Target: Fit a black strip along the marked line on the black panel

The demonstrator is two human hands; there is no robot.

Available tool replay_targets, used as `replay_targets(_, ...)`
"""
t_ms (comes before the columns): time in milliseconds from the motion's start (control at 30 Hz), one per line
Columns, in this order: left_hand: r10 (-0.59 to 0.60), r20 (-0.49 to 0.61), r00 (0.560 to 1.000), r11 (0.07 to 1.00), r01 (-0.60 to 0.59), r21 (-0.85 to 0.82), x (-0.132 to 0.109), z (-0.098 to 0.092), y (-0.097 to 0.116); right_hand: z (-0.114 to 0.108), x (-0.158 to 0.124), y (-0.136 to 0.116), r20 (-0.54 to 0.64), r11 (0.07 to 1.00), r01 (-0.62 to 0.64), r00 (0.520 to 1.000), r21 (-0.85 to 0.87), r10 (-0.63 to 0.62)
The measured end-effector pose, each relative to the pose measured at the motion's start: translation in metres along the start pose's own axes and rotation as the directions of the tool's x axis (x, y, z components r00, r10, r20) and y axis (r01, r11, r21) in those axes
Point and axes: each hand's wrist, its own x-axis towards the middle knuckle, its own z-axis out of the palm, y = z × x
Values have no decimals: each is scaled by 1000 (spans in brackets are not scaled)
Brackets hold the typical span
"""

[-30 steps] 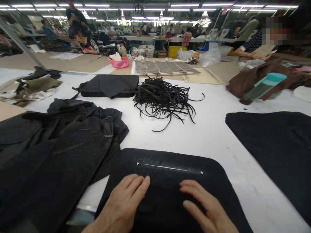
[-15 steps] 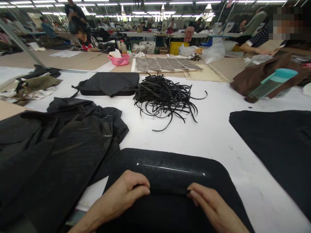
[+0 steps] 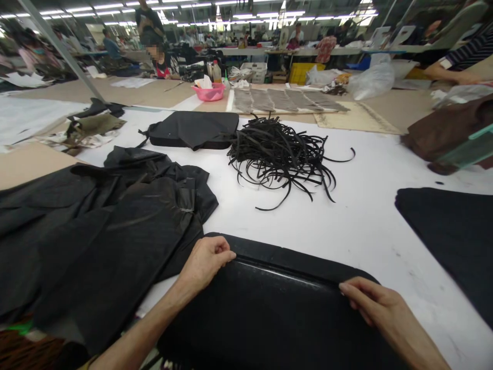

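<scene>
A black panel with rounded corners point(image 3: 277, 318) lies in front of me at the table's near edge. Across its upper part a narrow black strip point(image 3: 287, 268) is stretched straight, just above a white marked line point(image 3: 283, 272). My left hand point(image 3: 204, 262) pinches the strip's left end between thumb and forefinger. At the other end, my right hand point(image 3: 379, 300) has its fingers closed on the strip close to the panel's right side. Beyond the panel sits a tangled heap of similar black strips point(image 3: 277, 151).
Crumpled black fabric point(image 3: 134, 221) covers the left side. Behind it lies a flat black padded piece point(image 3: 192, 131). More black panels point(image 3: 450, 241) lie at right, near a brown bag point(image 3: 435, 128) and a teal bottle point(image 3: 466, 149). A pink basket point(image 3: 210, 92) stands farther back; people work beyond.
Both hands have moved up the panel and farther apart, bringing the strip up against the white line. The white triangular end marks are now covered. My view has shifted left.
</scene>
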Motion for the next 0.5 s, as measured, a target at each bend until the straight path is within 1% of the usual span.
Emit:
replay_targets(100,-6,-12,1000,1000,6,2,3,3,-2,-3,3,2,20,999,51,998,11,-51)
replay_targets(167,4,-3,1000,1000,-4,3,4,4,-5,-4,4,3,17,998,60,998,-1,-60)
replay_targets(333,-2,6,1000,1000,2,23,7,7,-12,-3,3,0,-38,1000,-19,999,6,19)
replay_targets(433,-26,3,1000,999,26,46,9,8,-13,-2,2,-1,-80,999,-36,996,-23,34)
replay_targets(500,-38,2,999,997,38,60,10,8,-12,-2,2,1,-81,998,-45,996,-51,41)
